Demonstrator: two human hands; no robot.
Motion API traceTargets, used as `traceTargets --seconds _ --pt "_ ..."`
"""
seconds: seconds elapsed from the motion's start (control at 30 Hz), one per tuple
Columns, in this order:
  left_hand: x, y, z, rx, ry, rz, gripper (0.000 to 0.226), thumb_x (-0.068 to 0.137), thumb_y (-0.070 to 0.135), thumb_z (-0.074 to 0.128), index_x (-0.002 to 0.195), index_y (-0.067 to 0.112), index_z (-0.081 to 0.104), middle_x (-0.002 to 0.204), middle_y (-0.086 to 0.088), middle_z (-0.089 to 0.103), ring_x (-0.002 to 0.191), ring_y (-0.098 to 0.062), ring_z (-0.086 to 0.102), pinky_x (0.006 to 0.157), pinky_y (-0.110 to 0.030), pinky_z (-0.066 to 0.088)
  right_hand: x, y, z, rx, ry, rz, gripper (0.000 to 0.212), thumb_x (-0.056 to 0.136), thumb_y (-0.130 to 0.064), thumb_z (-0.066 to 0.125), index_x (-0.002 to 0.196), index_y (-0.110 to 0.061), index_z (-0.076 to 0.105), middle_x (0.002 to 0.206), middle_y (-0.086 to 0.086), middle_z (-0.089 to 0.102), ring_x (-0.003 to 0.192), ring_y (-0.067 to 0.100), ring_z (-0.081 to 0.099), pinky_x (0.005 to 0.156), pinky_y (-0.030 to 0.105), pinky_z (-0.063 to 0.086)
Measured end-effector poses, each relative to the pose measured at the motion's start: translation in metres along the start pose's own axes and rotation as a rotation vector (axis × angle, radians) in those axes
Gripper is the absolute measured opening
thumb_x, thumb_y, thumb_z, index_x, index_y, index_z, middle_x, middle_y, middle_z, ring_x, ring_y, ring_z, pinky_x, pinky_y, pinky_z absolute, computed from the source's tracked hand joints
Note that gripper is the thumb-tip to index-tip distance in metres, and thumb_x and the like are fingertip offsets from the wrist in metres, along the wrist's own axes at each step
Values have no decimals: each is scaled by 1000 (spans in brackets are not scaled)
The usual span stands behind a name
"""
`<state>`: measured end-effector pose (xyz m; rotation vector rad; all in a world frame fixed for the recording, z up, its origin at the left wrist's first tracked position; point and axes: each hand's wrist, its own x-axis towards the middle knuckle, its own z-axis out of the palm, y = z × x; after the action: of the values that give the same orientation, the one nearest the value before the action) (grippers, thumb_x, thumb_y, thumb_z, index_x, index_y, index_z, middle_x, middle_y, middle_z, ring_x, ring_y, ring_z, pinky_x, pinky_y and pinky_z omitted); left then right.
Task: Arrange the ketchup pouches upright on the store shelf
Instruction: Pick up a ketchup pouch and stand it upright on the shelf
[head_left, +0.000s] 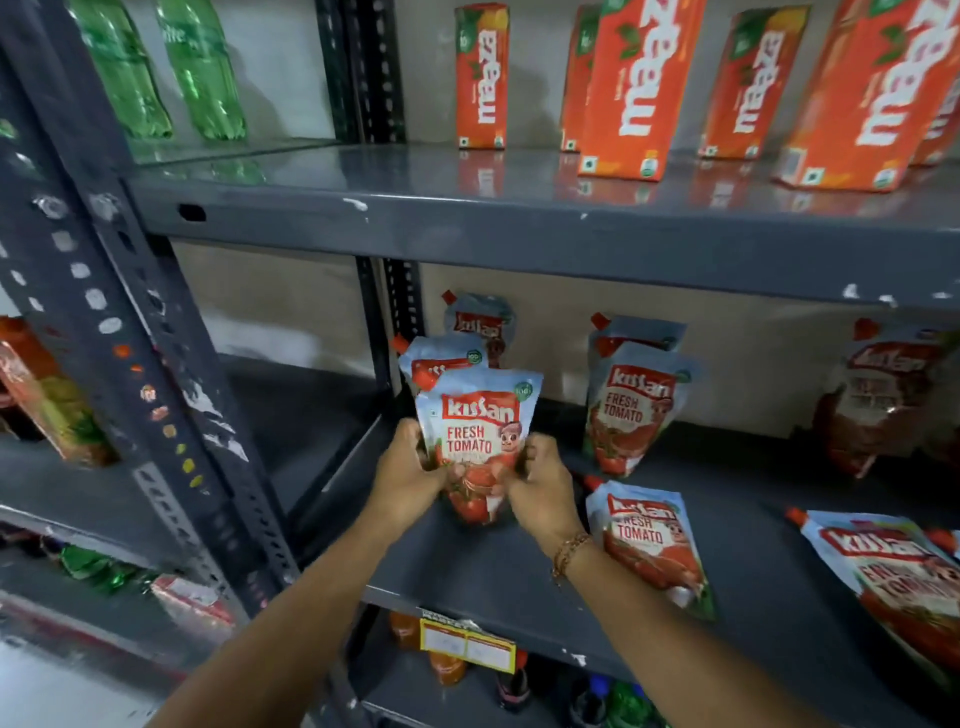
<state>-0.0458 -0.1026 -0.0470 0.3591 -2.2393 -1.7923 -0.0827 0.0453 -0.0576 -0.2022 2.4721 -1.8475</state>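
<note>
Held upright at the left end of the grey shelf (467, 566): a ketchup pouch (475, 415), pale blue on top with a red brand panel, "FRESH TOMATO" lettering, tomato artwork below. Just behind that pouch, two more upright pouches (447, 358), red corner spouts showing. Right of it, another upright pair (631, 400); nearer the shelf edge, a pouch lying flat (649, 540), a second flat one (893, 566) farther right. Left hand (402, 478) gripping the held pouch's lower left side, right hand (543, 480) closed on its lower right, both arms reaching up from below, a bracelet (569, 553) on the right wrist. Base of the held pouch hidden by fingers; far-right pouch (878, 389) blurred, flat one cut off by the frame.
</note>
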Motion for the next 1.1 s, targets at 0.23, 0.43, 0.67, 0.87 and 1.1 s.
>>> traceTargets --seconds 0.23,0.43,0.67,0.87,1.1 --pt "14 -22 -19 599 2 -228 30 86 32 61 76 6 49 87 -17 68 89 -32 69 67 -30 50 3 0 24 -235 -146 -25 22 81 -2 55 86 -18 41 110 14 63 104 28 60 75 31 45" --pt "-3 4 25 317 -448 -583 20 93 16 53 107 1 55 72 -11 59 59 -18 60 56 -27 57 8 12 -32 -898 -6 318 56 87 -22 43 140 -12 28 152 15 24 141 42 11 113 62 15" --pt "-22 8 123 -129 -684 -681 12 93 7 53 82 11 56 82 -6 58 73 -15 57 73 -27 50 -11 26 -110 -597 155 549 60 85 -25 55 132 2 31 142 23 39 131 38 40 109 41 36" --pt "-14 10 134 111 -390 -62 34 67 1 77 83 21 54 86 5 65 83 -15 63 78 -34 55 -18 18 -110 -323 398 203 45 80 -3 53 122 -1 36 122 22 52 112 37 54 90 39 48" --pt "4 1 137 235 -102 78 36 75 7 71 104 11 51 104 -5 66 100 -24 64 73 -24 44 -19 27 -106 -77 343 -26 57 83 -18 56 134 -18 32 102 -2 63 94 17 64 62 10 43"
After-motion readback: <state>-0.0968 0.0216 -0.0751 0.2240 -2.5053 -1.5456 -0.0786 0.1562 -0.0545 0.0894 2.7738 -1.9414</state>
